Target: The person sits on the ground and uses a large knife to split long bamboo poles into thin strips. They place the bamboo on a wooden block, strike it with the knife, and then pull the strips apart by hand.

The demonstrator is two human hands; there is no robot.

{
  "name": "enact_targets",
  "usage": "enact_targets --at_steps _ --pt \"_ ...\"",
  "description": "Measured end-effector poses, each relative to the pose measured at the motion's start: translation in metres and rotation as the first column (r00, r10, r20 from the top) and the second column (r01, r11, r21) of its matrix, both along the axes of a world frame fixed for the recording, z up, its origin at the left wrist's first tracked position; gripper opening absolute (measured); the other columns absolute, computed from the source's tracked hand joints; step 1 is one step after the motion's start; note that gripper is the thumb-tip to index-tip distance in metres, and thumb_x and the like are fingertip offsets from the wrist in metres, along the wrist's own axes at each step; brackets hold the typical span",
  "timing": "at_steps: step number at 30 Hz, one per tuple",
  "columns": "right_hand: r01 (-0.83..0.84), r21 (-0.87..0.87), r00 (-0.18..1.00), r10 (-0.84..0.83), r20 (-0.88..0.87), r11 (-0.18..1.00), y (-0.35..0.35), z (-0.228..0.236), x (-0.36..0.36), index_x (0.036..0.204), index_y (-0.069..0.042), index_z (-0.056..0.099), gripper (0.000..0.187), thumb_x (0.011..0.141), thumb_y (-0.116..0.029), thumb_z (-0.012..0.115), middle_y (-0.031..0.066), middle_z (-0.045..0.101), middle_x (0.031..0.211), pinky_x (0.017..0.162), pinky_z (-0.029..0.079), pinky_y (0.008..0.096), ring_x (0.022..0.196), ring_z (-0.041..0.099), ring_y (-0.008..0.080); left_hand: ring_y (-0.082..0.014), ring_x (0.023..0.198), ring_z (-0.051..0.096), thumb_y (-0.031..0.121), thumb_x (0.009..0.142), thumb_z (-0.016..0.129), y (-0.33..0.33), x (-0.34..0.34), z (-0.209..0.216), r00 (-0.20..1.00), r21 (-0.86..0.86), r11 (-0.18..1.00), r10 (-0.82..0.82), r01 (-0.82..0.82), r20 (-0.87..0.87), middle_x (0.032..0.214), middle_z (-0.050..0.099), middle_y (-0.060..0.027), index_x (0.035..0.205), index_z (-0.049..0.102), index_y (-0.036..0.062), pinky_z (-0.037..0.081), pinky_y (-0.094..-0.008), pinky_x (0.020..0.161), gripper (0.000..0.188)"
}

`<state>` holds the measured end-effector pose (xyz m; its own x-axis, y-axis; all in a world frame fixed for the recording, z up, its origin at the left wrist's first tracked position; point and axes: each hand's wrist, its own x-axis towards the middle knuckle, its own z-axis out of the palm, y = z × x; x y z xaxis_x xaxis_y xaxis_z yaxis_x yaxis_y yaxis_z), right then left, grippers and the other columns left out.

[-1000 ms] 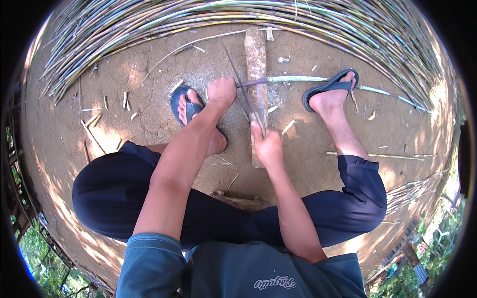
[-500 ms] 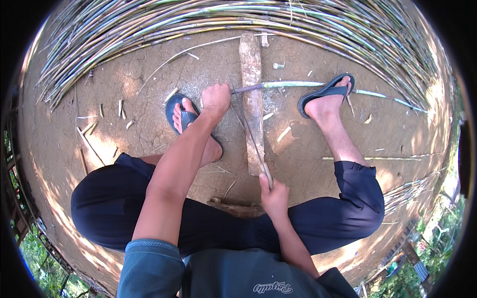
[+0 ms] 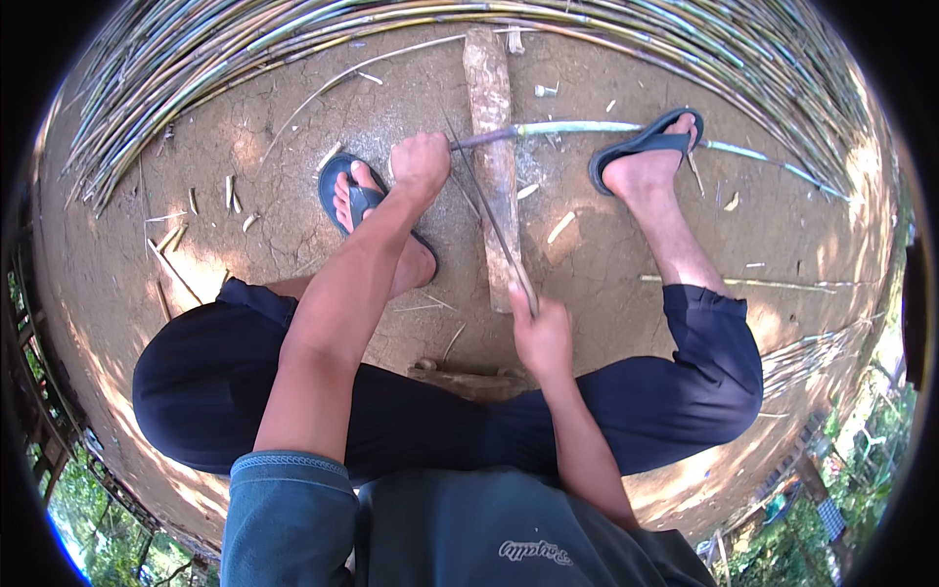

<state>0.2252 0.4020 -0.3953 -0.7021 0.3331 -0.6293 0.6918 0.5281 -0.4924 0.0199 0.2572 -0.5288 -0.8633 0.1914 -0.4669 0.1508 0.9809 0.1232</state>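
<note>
Head view: left hand, grip closed on cane crossing log; right hand, grip round thin-bladed tool.

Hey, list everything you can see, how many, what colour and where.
Log: one, brown, centre
Cane pole: one, purplish to pale green, crossing log
Long-bladed tool: one, dark, slanting across log
Piled canes: many, green and yellow, top
Slender sticks: many, pale, right
Offcuts: several, pale, scattered about
Greenery: patches, green, lower corners
Sandals: two, dark, worn
Trousers: one pair, navy, worn
Shirt: one, teal, bottom
Left hand: one, bare, gripping cane pole
Right hand: one, bare, gripping tool
</note>
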Motion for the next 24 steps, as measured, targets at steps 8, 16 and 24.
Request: enact_targets --at_steps 8,16,24 --pt "0.024 -0.069 0.970 -0.040 -0.241 0.997 -0.003 0.012 0.020 0.073 0.006 0.063 0.050 0.094 -0.039 0.057 0.0276 0.056 0.063 0.060 0.047 0.0429 0.062 0.067 0.0329 -0.0306 0.093 0.070 0.016 0.090 0.050 0.002 -0.029 0.003 0.997 -0.017 1.000 0.013 -0.014 -0.072 0.097 0.071 -0.0162 0.096 0.073 0.0100 0.056 -0.0437 0.079 0.025" --pt "0.042 0.035 0.989 -0.037 -0.141 0.999 0.005 0.018 0.029 0.061 0.004 0.050 0.055 0.095 -0.038 0.058 0.0135 0.037 0.047 0.046 0.034 0.0405 0.045 0.037 0.0171 -0.0311 0.093 0.070 0.013 0.086 0.055 0.002 -0.042 0.009 0.999 0.015 0.999 0.034 -0.034 -0.041 0.095 0.071 -0.0182 0.093 0.073 0.0055 0.056 -0.0431 0.079 0.021" --pt "0.046 -0.007 0.991 -0.047 -0.127 0.999 0.017 0.043 0.027 0.057 0.002 0.046 0.059 0.094 -0.042 0.059 0.0077 0.034 0.046 0.044 0.030 0.0384 0.045 0.033 0.0139 -0.0197 0.061 0.053 0.029 0.078 0.064 -0.042 -0.067 -0.020 0.960 0.534 0.843 -0.096 -0.064 0.265 0.069 0.058 -0.0070 0.088 0.065 0.0029 0.045 -0.0380 0.061 0.028"
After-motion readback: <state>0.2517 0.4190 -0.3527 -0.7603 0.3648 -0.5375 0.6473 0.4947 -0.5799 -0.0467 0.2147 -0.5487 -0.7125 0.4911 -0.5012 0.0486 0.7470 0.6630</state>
